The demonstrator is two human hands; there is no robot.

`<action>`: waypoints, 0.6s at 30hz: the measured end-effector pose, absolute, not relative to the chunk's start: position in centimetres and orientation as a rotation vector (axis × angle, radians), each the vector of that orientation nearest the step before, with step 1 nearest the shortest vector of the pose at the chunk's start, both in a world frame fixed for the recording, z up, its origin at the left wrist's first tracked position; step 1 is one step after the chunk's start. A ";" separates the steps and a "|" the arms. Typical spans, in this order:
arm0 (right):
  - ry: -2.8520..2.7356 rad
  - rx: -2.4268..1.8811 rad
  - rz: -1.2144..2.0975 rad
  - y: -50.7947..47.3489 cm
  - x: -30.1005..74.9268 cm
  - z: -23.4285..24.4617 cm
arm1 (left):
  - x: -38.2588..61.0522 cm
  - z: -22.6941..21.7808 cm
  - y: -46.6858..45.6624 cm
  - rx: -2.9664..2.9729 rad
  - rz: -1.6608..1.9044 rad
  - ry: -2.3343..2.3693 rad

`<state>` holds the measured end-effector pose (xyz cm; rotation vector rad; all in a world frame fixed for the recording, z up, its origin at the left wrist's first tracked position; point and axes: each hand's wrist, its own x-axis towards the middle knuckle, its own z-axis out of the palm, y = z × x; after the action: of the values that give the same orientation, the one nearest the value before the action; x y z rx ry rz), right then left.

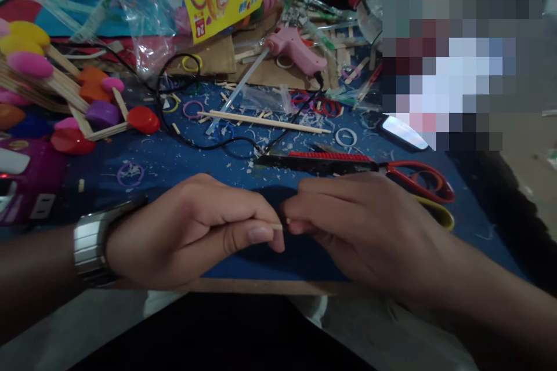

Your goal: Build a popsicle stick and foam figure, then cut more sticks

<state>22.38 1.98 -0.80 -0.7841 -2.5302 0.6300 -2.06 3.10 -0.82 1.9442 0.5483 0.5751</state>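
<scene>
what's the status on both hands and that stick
Left grip: pinching pale stick, one end showing. Right grip: pinched close by, small pale tip showing. Red-handled scissors beyond right hand, not between the two.

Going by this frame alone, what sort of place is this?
Probably a craft worktable, home or workshop unclear: a pink glue gun, red-and-yellow-handled scissors and thin wooden sticks lie among scraps.

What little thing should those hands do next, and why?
Maybe ease the right hand slightly away from the left hand: a pale stick end pokes from the left, a tiny pale bit from the right, and it's hard to tell whether they're joined.
</scene>
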 end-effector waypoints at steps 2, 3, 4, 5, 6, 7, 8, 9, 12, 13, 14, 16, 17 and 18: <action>-2.526 -0.786 0.615 2.0 22.2 -0.8 | -2.1 -0.9 3.1 1.936 0.577 0.552; -2.522 -0.790 0.612 2.1 22.2 -0.8 | -2.1 -0.9 3.1 1.936 0.579 0.555; -2.509 -0.796 0.610 2.1 22.1 -0.8 | -2.1 -0.9 3.1 1.936 0.581 0.559; -2.493 -0.803 0.613 2.1 22.0 -0.7 | -2.1 -1.0 3.0 1.935 0.584 0.567; -2.473 -0.811 0.620 2.1 22.0 -0.7 | -2.1 -1.0 3.0 1.932 0.592 0.576; -2.452 -0.822 0.629 2.1 21.9 -0.6 | -2.1 -1.0 3.0 1.930 0.602 0.587; -2.431 -0.830 0.639 2.1 21.9 -0.6 | -2.1 -1.1 3.0 1.930 0.612 0.600; -2.414 -0.835 0.646 2.1 21.9 -0.6 | -2.1 -1.1 3.0 1.934 0.622 0.614; -2.396 -0.842 0.647 2.2 21.9 -0.7 | -2.2 -1.0 2.9 1.962 0.652 0.664; -2.405 -0.837 0.634 2.2 21.8 -0.7 | -2.2 -1.0 2.8 1.966 0.669 0.684; -2.418 -0.828 0.616 2.2 21.8 -0.8 | -2.2 -0.9 2.8 1.967 0.690 0.708; -2.460 -0.805 0.578 2.2 21.7 -0.9 | -2.2 -0.7 2.8 1.962 0.741 0.771; -2.485 -0.793 0.559 2.2 21.6 -1.0 | -2.1 -0.6 2.8 1.956 0.763 0.803; -2.511 -0.782 0.544 2.2 21.5 -1.0 | -2.1 -0.6 2.8 1.943 0.783 0.835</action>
<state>21.54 2.15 -1.03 -0.7819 -2.5114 0.5438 -2.10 2.81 -0.56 1.9434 0.8345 0.7830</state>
